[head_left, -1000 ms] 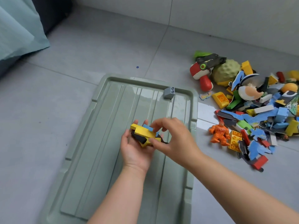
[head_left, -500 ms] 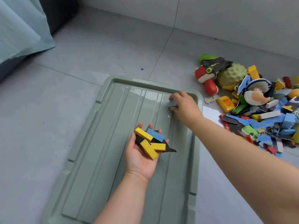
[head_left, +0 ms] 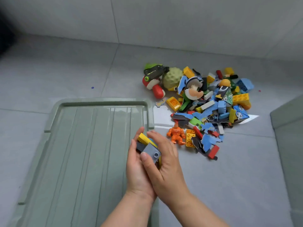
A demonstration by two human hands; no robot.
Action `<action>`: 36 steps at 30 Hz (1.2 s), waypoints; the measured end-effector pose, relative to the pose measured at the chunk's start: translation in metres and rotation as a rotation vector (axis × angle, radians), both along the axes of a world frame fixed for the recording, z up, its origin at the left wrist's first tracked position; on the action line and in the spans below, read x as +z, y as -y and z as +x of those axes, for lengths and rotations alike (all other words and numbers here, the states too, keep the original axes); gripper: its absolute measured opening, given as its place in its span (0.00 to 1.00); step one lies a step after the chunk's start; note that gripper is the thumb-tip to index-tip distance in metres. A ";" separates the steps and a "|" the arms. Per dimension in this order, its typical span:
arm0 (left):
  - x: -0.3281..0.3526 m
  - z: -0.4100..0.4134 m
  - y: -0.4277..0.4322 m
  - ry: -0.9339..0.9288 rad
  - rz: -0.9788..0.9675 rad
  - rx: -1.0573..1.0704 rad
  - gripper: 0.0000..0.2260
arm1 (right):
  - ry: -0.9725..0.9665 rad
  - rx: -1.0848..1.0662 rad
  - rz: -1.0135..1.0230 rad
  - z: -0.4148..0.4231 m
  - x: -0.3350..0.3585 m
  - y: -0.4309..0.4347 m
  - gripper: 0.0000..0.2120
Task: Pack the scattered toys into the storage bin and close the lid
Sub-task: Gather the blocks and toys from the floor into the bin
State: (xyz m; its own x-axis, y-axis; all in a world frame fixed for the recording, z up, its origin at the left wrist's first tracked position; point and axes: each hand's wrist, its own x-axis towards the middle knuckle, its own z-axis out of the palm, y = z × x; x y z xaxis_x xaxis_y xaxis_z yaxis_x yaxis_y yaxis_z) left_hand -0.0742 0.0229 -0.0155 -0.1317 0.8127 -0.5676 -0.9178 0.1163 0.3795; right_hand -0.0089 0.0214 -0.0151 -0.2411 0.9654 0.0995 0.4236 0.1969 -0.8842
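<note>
My left hand (head_left: 136,171) cups a small stack of blocks, a yellow block (head_left: 143,139) on top, over the right edge of the pale green bin lid (head_left: 78,145) lying flat on the floor. My right hand (head_left: 165,163) pinches a grey brick (head_left: 151,152) against that stack, thumb on its near edge. A heap of scattered toys (head_left: 208,105) lies on the floor to the right, with an orange figure (head_left: 176,134) at its near side. A green edge at the far right may be the storage bin (head_left: 290,128).
A red and white toy (head_left: 155,86) and a bumpy green ball (head_left: 173,78) sit at the heap's far left. Grey floor tiles surround the lid, and a grey wall (head_left: 164,22) runs behind the heap. A dark object sits at the top left corner.
My right hand took the grey brick from the lid's far right corner and brought it onto the blocks in my left hand. Both hands have shifted to the lid's right edge.
</note>
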 end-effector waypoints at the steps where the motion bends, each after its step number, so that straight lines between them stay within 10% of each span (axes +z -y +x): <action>1: 0.013 0.012 -0.004 -0.033 -0.007 -0.024 0.15 | -0.017 -0.037 0.014 0.009 0.009 -0.001 0.20; 14: 0.218 0.321 -0.086 -0.034 0.420 -0.620 0.19 | -0.378 -0.578 0.103 0.303 0.241 -0.056 0.07; 20: 0.179 0.464 -0.024 -0.137 0.080 -0.896 0.17 | -0.660 -0.883 -0.343 0.458 0.197 0.020 0.17; 31: 0.141 0.476 -0.016 -0.552 -0.070 -1.359 0.24 | -0.783 -0.918 -0.801 0.525 0.155 0.062 0.23; 36: 0.159 0.444 -0.031 -0.388 -0.018 -1.334 0.22 | -0.722 -0.914 -0.746 0.519 0.160 0.061 0.20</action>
State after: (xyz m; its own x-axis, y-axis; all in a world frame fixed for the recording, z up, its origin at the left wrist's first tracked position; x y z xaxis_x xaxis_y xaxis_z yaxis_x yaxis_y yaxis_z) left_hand 0.3696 0.0536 0.1431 0.5797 0.4410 -0.6851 0.0521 0.8191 0.5713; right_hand 0.5106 -0.0392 0.1446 0.3838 0.6304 -0.6748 -0.4479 -0.5119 -0.7330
